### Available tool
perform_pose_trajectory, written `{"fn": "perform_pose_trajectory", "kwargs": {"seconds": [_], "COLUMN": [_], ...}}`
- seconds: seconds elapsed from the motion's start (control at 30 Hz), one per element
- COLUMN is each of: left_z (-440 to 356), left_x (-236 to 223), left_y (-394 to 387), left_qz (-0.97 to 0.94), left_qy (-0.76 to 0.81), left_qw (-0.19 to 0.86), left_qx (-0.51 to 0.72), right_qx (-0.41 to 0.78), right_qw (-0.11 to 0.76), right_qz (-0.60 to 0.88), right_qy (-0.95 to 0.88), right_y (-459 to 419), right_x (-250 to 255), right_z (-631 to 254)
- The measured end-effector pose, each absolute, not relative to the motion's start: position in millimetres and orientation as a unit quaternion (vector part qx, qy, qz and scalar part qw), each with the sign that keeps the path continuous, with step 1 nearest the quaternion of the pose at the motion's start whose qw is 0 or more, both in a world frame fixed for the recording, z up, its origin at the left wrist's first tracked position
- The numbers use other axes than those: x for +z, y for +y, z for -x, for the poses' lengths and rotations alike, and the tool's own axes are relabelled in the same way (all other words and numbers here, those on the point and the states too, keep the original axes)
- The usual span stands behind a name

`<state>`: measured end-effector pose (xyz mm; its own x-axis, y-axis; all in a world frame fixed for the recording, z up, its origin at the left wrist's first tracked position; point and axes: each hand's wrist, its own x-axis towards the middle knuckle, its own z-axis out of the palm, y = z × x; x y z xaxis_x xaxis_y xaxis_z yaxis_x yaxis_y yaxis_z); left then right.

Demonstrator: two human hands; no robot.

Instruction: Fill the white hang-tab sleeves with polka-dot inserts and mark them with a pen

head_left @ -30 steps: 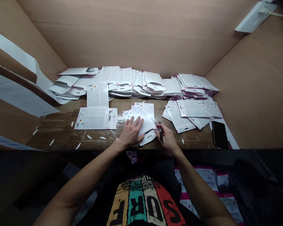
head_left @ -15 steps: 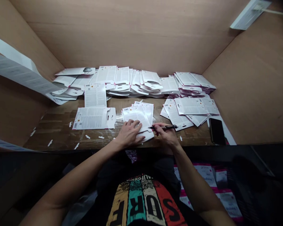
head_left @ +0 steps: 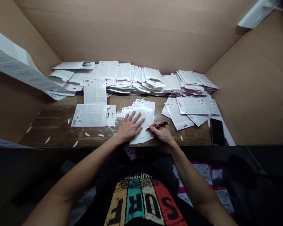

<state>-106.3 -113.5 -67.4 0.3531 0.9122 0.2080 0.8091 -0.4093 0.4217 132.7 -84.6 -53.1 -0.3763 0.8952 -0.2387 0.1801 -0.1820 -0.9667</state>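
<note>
My left hand [head_left: 129, 128] lies flat with fingers spread on a white printed packet [head_left: 141, 136]. That packet rests on a few others, fanned out near the front edge of the bench. A dark pen [head_left: 162, 124] sits in the grip of my right hand [head_left: 162, 132]. Its tip is at the packet's right side, just beside my left fingertips; whether it touches the surface I cannot tell. The packet's tab with a hang hole points toward me.
Piled packets [head_left: 107, 70] line the back wall, with a looser heap [head_left: 193, 105] at the right. Two packets, one lying crosswise [head_left: 93, 115], are on the left. A phone [head_left: 217, 131] lies by the right edge. A label strip [head_left: 25, 69] hangs at left.
My left hand has flattened and spread over the packet, whose tab now lies flat. My right hand has brought the pen slightly left, its tip lower and nearer the packet.
</note>
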Motion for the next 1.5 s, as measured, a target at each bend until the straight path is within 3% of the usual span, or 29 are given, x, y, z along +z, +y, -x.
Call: {"fn": "perform_pose_trajectory", "kwargs": {"seconds": [0.2, 0.3, 0.4, 0.53, 0.63, 0.73, 0.8, 0.9, 0.97, 1.07, 1.13, 1.23, 1.33, 1.5], "left_z": [105.1, 105.5, 106.4, 108.0, 108.2, 107.3, 107.1, 109.2, 111.8, 115.5, 117.3, 119.6, 122.7, 128.0], "left_x": [-63.8, -62.3, -61.9, -62.5, -63.2, -63.1, -61.4, -55.1, -49.7, -44.2, -44.7, -51.4, -59.5, -63.4], "left_y": [-113.4, -115.0, -116.8, -118.4, -119.0, -118.3, -117.4, -120.0, -128.1, -150.5, -167.1, -183.4, -184.6, -177.9], "left_qz": [-0.800, -0.801, -0.802, -0.803, -0.808, -0.804, -0.790, -0.755, -0.735, -0.724, -0.731, -0.747, -0.769, -0.819], "left_qy": [0.526, 0.526, 0.526, 0.538, 0.541, 0.540, 0.542, 0.537, 0.519, 0.486, 0.471, 0.460, 0.463, 0.496], "left_qw": [0.153, 0.150, 0.147, 0.132, 0.119, 0.127, 0.147, 0.190, 0.228, 0.292, 0.322, 0.323, 0.290, 0.170], "left_qx": [0.244, 0.241, 0.243, 0.219, 0.199, 0.216, 0.247, 0.323, 0.372, 0.392, 0.374, 0.354, 0.333, 0.233], "right_qx": [0.637, 0.646, 0.517, 0.275, 0.175, 0.122, 0.165, 0.361, 0.418, 0.302, 0.221, 0.199, 0.233, 0.159], "right_qw": [0.210, 0.240, 0.259, 0.142, 0.047, 0.008, 0.008, -0.018, 0.007, 0.087, 0.082, 0.071, 0.096, 0.093], "right_qz": [0.429, 0.423, 0.428, 0.403, 0.427, 0.430, 0.379, 0.184, 0.147, 0.271, 0.299, 0.278, 0.292, 0.507], "right_qy": [-0.605, -0.589, -0.695, -0.861, -0.886, -0.895, -0.911, -0.914, -0.897, -0.910, -0.925, -0.937, -0.923, -0.842], "right_y": [-76.2, -71.7, -73.6, -83.2, -89.6, -97.4, -105.7, -119.5, -125.3, -127.0, -125.8, -123.7, -122.6, -127.2], "right_x": [-41.3, -37.5, -36.0, -37.4, -38.2, -31.3, -21.2, -5.7, -2.8, -13.8, -25.9, -39.2, -43.7, -42.4], "right_z": [-143.7, -149.1, -143.1, -124.0, -111.6, -109.5, -117.0, -136.9, -148.5, -155.8, -155.9, -154.4, -148.9, -125.8]}}
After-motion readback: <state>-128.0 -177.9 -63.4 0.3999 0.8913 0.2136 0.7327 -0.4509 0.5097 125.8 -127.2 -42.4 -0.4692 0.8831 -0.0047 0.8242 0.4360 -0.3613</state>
